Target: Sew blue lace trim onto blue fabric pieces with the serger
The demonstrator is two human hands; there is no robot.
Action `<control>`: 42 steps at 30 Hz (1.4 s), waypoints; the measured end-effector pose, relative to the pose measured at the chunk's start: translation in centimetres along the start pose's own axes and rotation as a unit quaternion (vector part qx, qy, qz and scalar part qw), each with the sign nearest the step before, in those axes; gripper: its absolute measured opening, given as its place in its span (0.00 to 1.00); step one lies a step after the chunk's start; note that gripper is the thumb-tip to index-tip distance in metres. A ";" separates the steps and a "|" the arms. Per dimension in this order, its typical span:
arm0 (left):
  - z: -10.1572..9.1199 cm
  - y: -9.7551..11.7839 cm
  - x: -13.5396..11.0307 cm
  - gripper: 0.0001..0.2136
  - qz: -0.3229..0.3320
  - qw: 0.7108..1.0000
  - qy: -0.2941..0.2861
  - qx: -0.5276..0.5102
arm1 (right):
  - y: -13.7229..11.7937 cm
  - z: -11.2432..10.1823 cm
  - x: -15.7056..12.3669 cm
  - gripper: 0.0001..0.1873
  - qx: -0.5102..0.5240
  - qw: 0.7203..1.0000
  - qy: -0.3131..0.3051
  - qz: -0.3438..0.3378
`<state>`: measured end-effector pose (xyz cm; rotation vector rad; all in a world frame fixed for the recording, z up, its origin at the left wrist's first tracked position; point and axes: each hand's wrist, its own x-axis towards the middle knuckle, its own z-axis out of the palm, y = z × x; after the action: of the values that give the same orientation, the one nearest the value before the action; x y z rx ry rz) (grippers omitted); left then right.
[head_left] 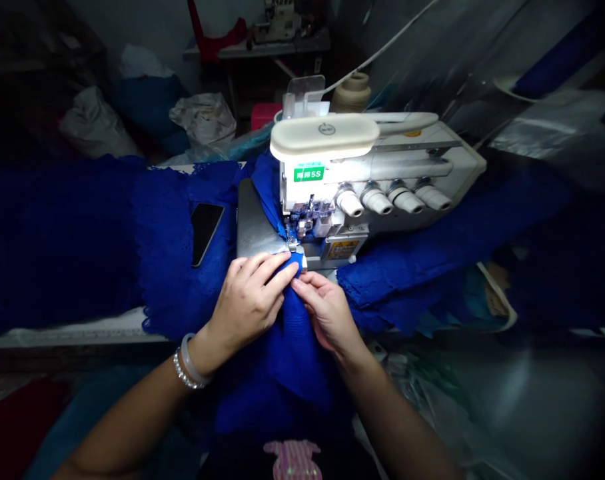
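Note:
A white overlock sewing machine (327, 143) stands in front of me. Blue fabric (297, 353) runs from my lap up to its presser foot (293, 240). My left hand (255, 293) lies over the fabric just before the foot, its fingers pressed together and holding the cloth down. Close beside it, my right hand (327, 310) pinches the fabric's edge between thumb and fingers. The cloth under my left palm is hidden. More blue fabric (267, 183) lies behind and to the left of the needle area, against the grey machine plate (257, 227).
A phone (205, 230) lies on blue lace-edged fabric (167, 253) at the left. More blue fabric (422, 267) is heaped at the right. Behind the machine are a thread cone (352, 92), stuffed sacks (100, 123) and another sewing machine (277, 23).

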<state>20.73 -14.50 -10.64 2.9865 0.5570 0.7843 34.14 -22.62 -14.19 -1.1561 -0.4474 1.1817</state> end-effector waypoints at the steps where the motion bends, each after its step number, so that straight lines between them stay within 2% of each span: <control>1: -0.1 0.1 0.0 0.17 -0.003 1.000 -0.009 0.008 | 0.0 -0.1 -0.1 0.17 -0.006 1.000 0.002 -0.004; 10: -0.2 0.6 0.2 0.18 -0.051 0.995 -0.054 0.067 | 0.5 -0.3 0.0 0.14 -0.067 0.989 0.085 -0.105; 17: -0.1 0.4 0.9 0.19 -0.064 0.992 -0.066 0.083 | 0.7 0.0 -0.4 0.14 -0.088 0.988 0.069 -0.106; 20: -0.2 0.2 0.6 0.18 -0.053 0.993 -0.075 0.072 | 1.1 -0.8 -2.2 0.11 -0.194 0.973 0.036 -0.118; 21: -0.3 0.0 0.3 0.18 -0.047 0.994 -0.077 0.067 | 1.1 -1.4 -3.0 0.10 -0.260 0.956 0.017 -0.136; 23: -0.5 -0.5 -0.6 0.19 -0.034 0.995 -0.075 0.051 | 0.8 -2.8 -4.5 0.08 -0.397 0.896 -0.006 -0.201; 25: -0.8 -1.0 -1.7 0.20 -0.027 0.998 -0.054 0.023 | -0.3 -4.7 -5.4 0.06 -0.497 0.813 0.024 -0.301; 28: -1.4 -0.5 -3.1 0.21 -0.040 0.998 0.019 -0.051 | -2.2 -8.1 -5.0 0.05 -0.588 0.680 0.114 -0.423; 30: -1.9 0.6 -3.5 0.20 -0.058 0.989 0.057 -0.126 | -3.2 -10.0 -4.0 0.09 -0.638 0.616 0.125 -0.444; 31: -2.1 1.3 -3.6 0.18 -0.062 0.982 0.058 -0.170 | -3.4 -10.7 -3.5 0.10 -0.654 0.596 0.120 -0.450; 33: -2.3 2.6 -3.5 0.14 -0.060 0.963 0.040 -0.259 | -3.6 -11.6 -2.6 0.09 -0.662 0.576 0.114 -0.465; 35: -2.1 3.6 -3.1 0.10 -0.064 0.942 0.015 -0.330 | -3.7 -11.8 -2.2 0.08 -0.650 0.575 0.121 -0.482; 38: -1.6 4.3 -2.3 0.07 -0.100 0.914 -0.016 -0.394 | -3.7 -11.7 -2.3 0.07 -0.644 0.583 0.123 -0.480; 42: -1.3 4.8 -1.6 0.07 -0.157 0.864 -0.082 -0.471 | -3.7 -11.8 -2.4 0.08 -0.683 0.555 0.110 -0.462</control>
<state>20.45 -19.68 -9.83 1.9655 0.4457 0.5349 44.32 -29.97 -14.99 -1.8697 -1.6882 -0.5468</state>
